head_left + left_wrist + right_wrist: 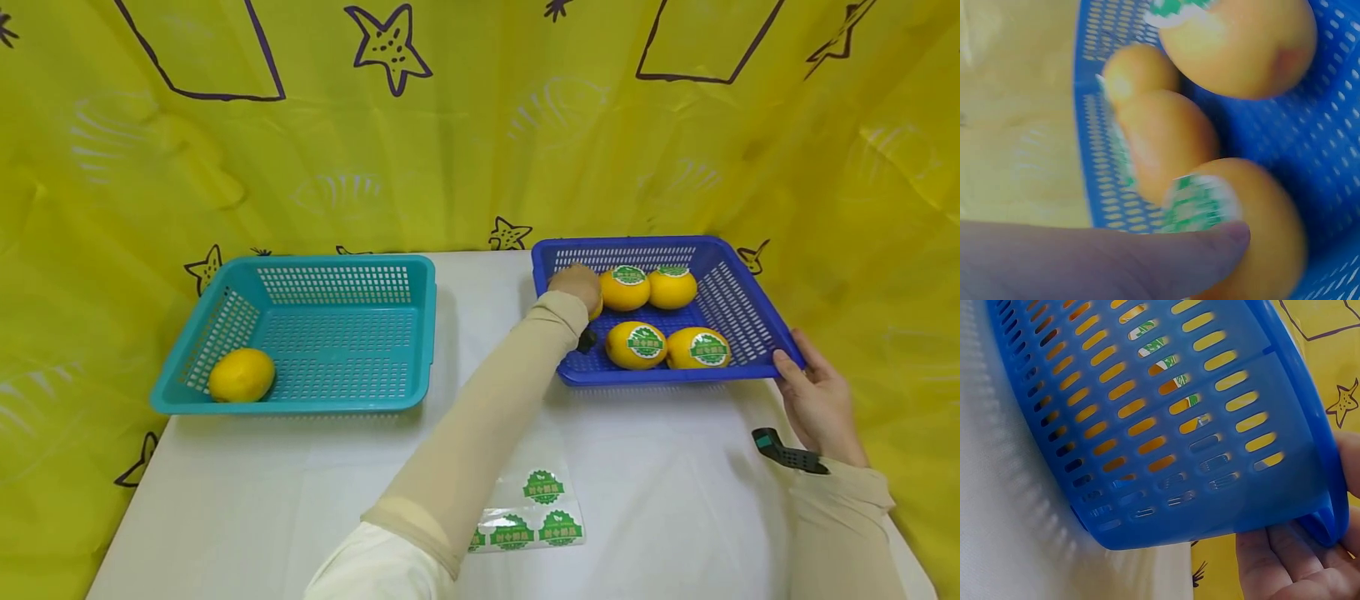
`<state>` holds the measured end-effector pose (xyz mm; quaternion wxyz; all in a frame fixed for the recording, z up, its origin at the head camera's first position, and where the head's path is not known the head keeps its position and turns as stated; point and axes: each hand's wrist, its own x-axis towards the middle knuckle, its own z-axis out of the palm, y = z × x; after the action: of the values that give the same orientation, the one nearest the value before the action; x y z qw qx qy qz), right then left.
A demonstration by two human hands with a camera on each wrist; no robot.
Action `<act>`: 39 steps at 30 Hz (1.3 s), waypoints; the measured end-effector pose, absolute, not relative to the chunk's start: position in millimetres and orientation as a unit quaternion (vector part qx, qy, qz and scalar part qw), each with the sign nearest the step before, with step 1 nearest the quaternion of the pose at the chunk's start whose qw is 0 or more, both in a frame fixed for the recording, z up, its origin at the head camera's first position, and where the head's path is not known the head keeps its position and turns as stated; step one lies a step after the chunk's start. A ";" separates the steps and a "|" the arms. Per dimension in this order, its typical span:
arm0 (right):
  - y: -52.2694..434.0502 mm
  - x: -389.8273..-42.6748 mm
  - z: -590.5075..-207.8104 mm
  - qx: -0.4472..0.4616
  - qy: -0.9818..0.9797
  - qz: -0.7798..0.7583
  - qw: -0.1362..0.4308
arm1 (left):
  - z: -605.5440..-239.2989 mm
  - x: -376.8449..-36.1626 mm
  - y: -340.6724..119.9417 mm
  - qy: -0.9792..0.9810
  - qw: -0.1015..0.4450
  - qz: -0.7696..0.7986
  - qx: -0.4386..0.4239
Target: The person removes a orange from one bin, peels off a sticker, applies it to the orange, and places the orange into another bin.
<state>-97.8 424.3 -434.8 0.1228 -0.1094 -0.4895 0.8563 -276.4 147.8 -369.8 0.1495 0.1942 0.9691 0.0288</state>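
A blue plastic basket holds several yellow lemons, most showing a green and white sticker. Inside its left end, my left hand is on one lemon, largely covering it from above. In the left wrist view, the thumb lies across that lemon beside its sticker; the other fingers are hidden. My right hand grips the basket's front right corner, thumb on the rim and fingers beneath, as the right wrist view shows around the rim.
On the left stands a teal basket with one plain lemon in its front left corner. A sheet of green stickers lies on the white table, partly under my left forearm. Behind hangs a yellow patterned cloth.
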 end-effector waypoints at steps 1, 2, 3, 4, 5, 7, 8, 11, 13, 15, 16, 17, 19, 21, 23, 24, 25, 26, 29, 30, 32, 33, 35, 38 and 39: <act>423.8 -98.1 -434.5 -0.109 -0.489 0.857 0.123 | -367.8 -276.5 145.0 0.968 0.138 0.032 0.206; 423.3 -98.3 -434.2 -0.108 -0.486 0.859 0.122 | -365.0 -276.5 141.6 0.966 0.125 0.040 0.221; 422.9 -98.4 -433.9 -0.109 -0.486 0.859 0.120 | -361.6 -276.1 137.6 0.964 0.116 0.048 0.236; 422.4 -98.7 -433.7 -0.113 -0.488 0.857 0.119 | -358.1 -275.7 132.0 0.959 0.103 0.053 0.260; 422.0 -98.9 -433.6 -0.116 -0.491 0.855 0.117 | -354.0 -274.6 125.1 0.953 0.094 0.061 0.283; 420.6 -99.6 -433.0 -0.127 -0.504 0.847 0.113 | -346.0 -272.2 108.0 0.939 0.089 0.081 0.321; 420.1 -100.0 -432.8 -0.132 -0.511 0.842 0.111 | -342.2 -270.4 97.6 0.932 0.090 0.091 0.339; 418.5 -101.3 -432.5 -0.142 -0.525 0.832 0.109 | -335.9 -264.2 61.1 0.911 0.099 0.128 0.380; 417.9 -102.1 -432.4 -0.144 -0.530 0.828 0.109 | -336.1 -258.7 35.0 0.898 0.110 0.163 0.394; 417.2 -103.1 -432.0 -0.148 -0.537 0.823 0.109 | -339.5 -252.1 8.3 0.880 0.125 0.215 0.405; 416.8 -103.6 -431.6 -0.151 -0.541 0.820 0.110 | -341.7 -248.1 -4.7 0.869 0.135 0.247 0.407; 416.3 -104.1 -430.9 -0.155 -0.547 0.816 0.110 | -344.4 -244.4 -17.4 0.857 0.146 0.282 0.406; 415.0 -105.2 -429.2 -0.168 -0.559 0.804 0.112 | -349.2 -235.6 -41.9 0.828 0.170 0.358 0.396; 413.1 -106.1 -426.6 -0.185 -0.573 0.790 0.117 | -352.2 -225.2 -64.2 0.800 0.191 0.429 0.374; 409.1 -106.9 -422.7 -0.215 -0.602 0.759 0.125 | -355.6 -214.8 -85.2 0.775 0.200 0.485 0.351; 406.3 -107.0 -420.6 -0.232 -0.619 0.739 0.131 | -357.0 -209.2 -95.4 0.764 0.203 0.509 0.340; 403.0 -107.4 -418.0 -0.249 -0.639 0.714 0.141 | -358.8 -203.7 -105.3 0.753 0.204 0.531 0.331; 398.5 -108.0 -415.0 -0.269 -0.661 0.683 0.156 | -361.2 -198.4 -114.9 0.743 0.205 0.549 0.322; 379.6 -109.9 -405.4 -0.290 -0.721 0.584 0.236 | -368.0 -182.7 -142.2 0.716 0.206 0.594 0.303; 369.6 -110.5 -400.1 -0.285 -0.734 0.555 0.269 | -369.8 -177.1 -150.6 0.710 0.204 0.606 0.296; 345.6 -112.1 -388.6 -0.253 -0.753 0.508 0.333 | -372.8 -166.2 -168.0 0.704 0.192 0.622 0.285; 332.1 -112.6 -381.8 -0.224 -0.758 0.496 0.360 | -374.3 -160.9 -177.1 0.703 0.183 0.627 0.281; 302.8 -113.2 -367.4 -0.167 -0.763 0.488 0.389 | -376.7 -150.4 -196.2 0.702 0.159 0.638 0.273; 260.9 -115.4 -351.1 -0.073 -0.768 0.499 0.394 | -379.3 -135.8 -228.1 0.695 0.109 0.657 0.272; 247.5 -116.6 -347.1 -0.044 -0.769 0.506 0.388 | -379.9 -131.5 -239.0 0.689 0.090 0.667 0.270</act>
<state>-116.6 247.5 -347.1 0.3879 -0.0440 -0.7694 0.5055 -131.5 -239.0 -379.9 0.0901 0.2697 0.6888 0.6668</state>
